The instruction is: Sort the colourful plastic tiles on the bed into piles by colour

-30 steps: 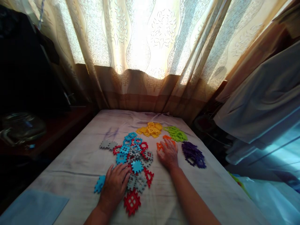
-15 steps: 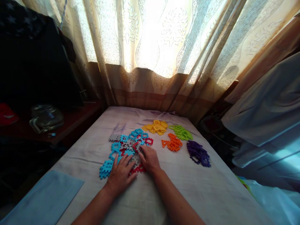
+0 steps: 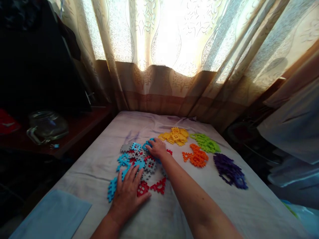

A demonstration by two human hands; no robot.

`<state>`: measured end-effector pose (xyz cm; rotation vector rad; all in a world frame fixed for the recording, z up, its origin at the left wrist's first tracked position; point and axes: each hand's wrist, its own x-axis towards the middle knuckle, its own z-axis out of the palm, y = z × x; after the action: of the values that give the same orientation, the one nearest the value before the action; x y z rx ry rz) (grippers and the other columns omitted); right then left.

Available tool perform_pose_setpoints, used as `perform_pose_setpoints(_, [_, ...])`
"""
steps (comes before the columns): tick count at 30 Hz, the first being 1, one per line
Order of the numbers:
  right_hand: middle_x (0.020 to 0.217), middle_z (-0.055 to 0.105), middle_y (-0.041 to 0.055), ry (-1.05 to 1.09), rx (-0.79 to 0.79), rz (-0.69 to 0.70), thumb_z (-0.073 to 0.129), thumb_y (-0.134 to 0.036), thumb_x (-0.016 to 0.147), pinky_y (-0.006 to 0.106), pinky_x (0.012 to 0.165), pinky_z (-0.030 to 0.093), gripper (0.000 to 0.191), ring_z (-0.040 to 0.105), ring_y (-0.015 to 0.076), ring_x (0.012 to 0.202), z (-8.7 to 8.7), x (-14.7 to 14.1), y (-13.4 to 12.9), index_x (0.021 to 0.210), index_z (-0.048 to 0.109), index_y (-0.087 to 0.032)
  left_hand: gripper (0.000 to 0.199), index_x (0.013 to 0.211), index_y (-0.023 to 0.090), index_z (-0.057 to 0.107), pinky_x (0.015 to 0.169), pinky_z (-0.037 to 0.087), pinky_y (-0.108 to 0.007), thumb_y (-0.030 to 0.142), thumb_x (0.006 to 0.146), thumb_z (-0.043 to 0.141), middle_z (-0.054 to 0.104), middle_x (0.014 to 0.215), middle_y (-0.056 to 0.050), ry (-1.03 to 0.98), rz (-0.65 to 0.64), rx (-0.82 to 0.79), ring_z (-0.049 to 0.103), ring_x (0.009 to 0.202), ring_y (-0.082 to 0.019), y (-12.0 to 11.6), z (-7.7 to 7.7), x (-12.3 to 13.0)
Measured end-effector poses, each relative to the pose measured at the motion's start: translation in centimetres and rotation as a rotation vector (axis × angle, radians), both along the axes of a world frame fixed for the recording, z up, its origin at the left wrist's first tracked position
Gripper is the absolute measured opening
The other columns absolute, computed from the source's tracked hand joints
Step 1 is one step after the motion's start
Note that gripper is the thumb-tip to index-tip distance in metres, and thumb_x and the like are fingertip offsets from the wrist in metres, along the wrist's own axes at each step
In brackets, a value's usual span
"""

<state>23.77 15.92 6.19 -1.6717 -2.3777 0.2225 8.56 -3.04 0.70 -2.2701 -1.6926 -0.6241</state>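
A mixed pile of flat, notched plastic interlocking pieces lies on the sheet in front of me, in blue, grey and red. My left hand (image 3: 129,189) rests flat on the near left of the pile, fingers spread over blue pieces (image 3: 112,189). My right hand (image 3: 157,148) reaches to the far side, its fingers bent around a blue interlocking piece (image 3: 149,143); its forearm covers part of the pile's right side. Grey pieces (image 3: 150,165) lie between the hands. Two red pieces, one a window-like square (image 3: 143,188) and one a triangle (image 3: 159,186), lie at the near edge.
Separate heaps of yellow (image 3: 175,136), light green (image 3: 206,143), orange (image 3: 196,156) and purple pieces (image 3: 229,170) lie to the right. A pale blue folded sheet (image 3: 52,212) covers the near left corner. A glass jar (image 3: 47,126) stands on the dark side table. Curtains (image 3: 149,83) hang behind.
My right hand has moved away from me, from the middle of the pile to the blue pieces at its far side. Grey and red pieces now show where it was. My left hand stays spread.
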Motion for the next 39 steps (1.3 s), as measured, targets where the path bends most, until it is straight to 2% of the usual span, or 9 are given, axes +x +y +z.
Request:
perform_pose_setpoints(4, [0.139, 0.054, 0.0079, 0.039, -0.005, 0.053, 0.050, -0.050, 0.092, 0.046, 0.103, 0.037, 0.041, 0.045, 0.0264, 0.129, -0.7, 0.4, -2.5, 0.126, 0.063, -0.032, 0.071, 0.145, 0.021, 0.043, 0.118, 0.012, -0.056, 0.055, 0.084, 0.058, 0.051, 0.145, -0.014, -0.019, 0.054, 0.010, 0.044, 0.135, -0.031, 0.3, 0.0, 0.2])
perform_pose_setpoints(11, [0.131, 0.063, 0.0041, 0.262, 0.130, 0.260, 0.057, -0.038, 0.090, 0.038, 0.104, 0.040, 0.029, 0.055, 0.0206, 0.121, -2.3, 4.1, -9.2, 0.116, 0.070, -0.031, 0.056, 0.136, 0.020, 0.053, 0.116, 0.010, -0.063, 0.049, 0.088, 0.056, 0.058, 0.138, -0.015, -0.074, 0.041, 0.096, 0.050, 0.130, -0.035, 0.1, 0.3, 0.2])
perform_pose_setpoints(14, [0.127, 0.065, 0.0047, 0.330, 0.257, 0.166, 0.055, -0.033, 0.091, 0.039, 0.104, 0.040, 0.033, 0.057, 0.0208, 0.118, -3.2, 6.2, -10.7, 0.121, 0.067, -0.031, 0.049, 0.131, 0.023, 0.058, 0.116, 0.014, -0.063, 0.048, 0.088, 0.057, 0.064, 0.131, -0.011, -0.092, -0.007, 0.081, 0.052, 0.128, -0.034, -0.1, 0.6, 0.2])
perform_pose_setpoints(19, [0.132, 0.059, 0.0153, 0.182, 0.274, -0.220, 0.054, -0.032, 0.090, 0.050, 0.101, 0.039, 0.038, 0.052, 0.0300, 0.123, -4.2, 8.7, -10.9, 0.125, 0.064, -0.023, 0.053, 0.134, 0.024, 0.055, 0.116, 0.014, -0.062, 0.049, 0.087, 0.058, 0.060, 0.136, -0.010, -0.047, -0.059, 0.075, 0.049, 0.131, -0.033, -0.7, 1.3, 0.4])
perform_pose_setpoints(25, [0.131, 0.060, 0.0140, 0.176, 0.287, -0.088, 0.050, -0.030, 0.093, 0.045, 0.103, 0.040, 0.032, 0.054, 0.0265, 0.120, -5.0, 7.9, -14.5, 0.119, 0.067, -0.021, 0.044, 0.129, 0.026, 0.058, 0.117, 0.013, -0.060, 0.040, 0.087, 0.059, 0.062, 0.134, -0.008, -0.023, -0.119, 0.037, 0.049, 0.130, -0.030, -1.9, 1.6, 0.8])
perform_pose_setpoints(29, [0.126, 0.064, 0.0118, 0.336, 0.336, -0.014, 0.047, -0.029, 0.093, 0.041, 0.102, 0.044, 0.032, 0.058, 0.0237, 0.115, -5.8, 8.0, -17.6, 0.115, 0.069, -0.020, 0.028, 0.114, 0.024, 0.065, 0.116, 0.017, -0.059, 0.034, 0.089, 0.056, 0.065, 0.130, -0.008, -0.054, -0.136, 0.064, 0.051, 0.129, -0.029, -3.3, 1.7, 0.8])
perform_pose_setpoints(33, [0.111, 0.070, 0.0092, 0.537, 0.370, -0.063, 0.040, -0.025, 0.094, 0.036, 0.096, 0.048, 0.034, 0.063, 0.0196, 0.104, -5.8, 9.0, -19.4, 0.109, 0.070, -0.020, 0.026, 0.113, 0.022, 0.064, 0.115, 0.024, -0.056, 0.028, 0.090, 0.052, 0.066, 0.127, -0.009, -0.061, -0.144, 0.110, 0.053, 0.127, -0.027, -4.7, 1.8, 0.5])
perform_pose_setpoints(36, [0.103, 0.070, 0.0093, 0.517, 0.366, -0.096, 0.049, -0.029, 0.091, 0.037, 0.092, 0.049, 0.028, 0.063, 0.0209, 0.098, -4.9, 9.3, -20.3, 0.105, 0.071, -0.020, 0.027, 0.114, 0.022, 0.064, 0.115, 0.026, -0.054, 0.025, 0.090, 0.052, 0.066, 0.127, -0.008, -0.048, -0.163, 0.115, 0.054, 0.126, -0.026, -5.6, 1.9, 0.6])
perform_pose_setpoints(39, [0.115, 0.067, 0.0103, 0.393, 0.331, -0.029, 0.065, -0.035, 0.081, 0.040, 0.096, 0.045, 0.035, 0.060, 0.0246, 0.107, -4.0, 8.9, -21.0, 0.113, 0.068, -0.022, 0.026, 0.112, 0.023, 0.065, 0.115, 0.029, -0.051, 0.024, 0.090, 0.051, 0.067, 0.125, -0.007, -0.046, -0.199, 0.097, 0.055, 0.124, -0.025, -6.2, 2.0, 0.7])
